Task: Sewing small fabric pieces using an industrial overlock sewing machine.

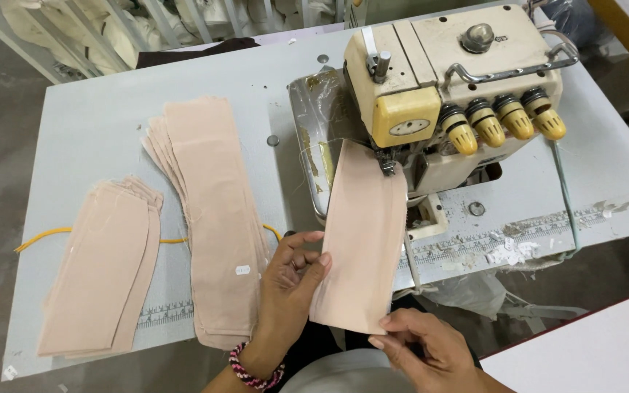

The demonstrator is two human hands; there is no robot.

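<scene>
Head cam looking down: right hand (431, 346) pinches the near corner of a beige fabric strip (362, 240), left hand (293, 280) nips its left edge between thumb and fingers, wrist bent inward, keeping it flat and straight. Far end sits under the presser foot of the cream overlock machine (453, 87). Cut-piece stacks (212, 211) wait left on the tabletop (96, 124), handy to grab

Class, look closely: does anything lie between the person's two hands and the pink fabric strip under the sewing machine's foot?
Nothing visible does. The left hand already pinches the fabric strip at its left edge, and the right hand grips its near corner. The strip's far end reaches the sewing machine unobstructed.
</scene>
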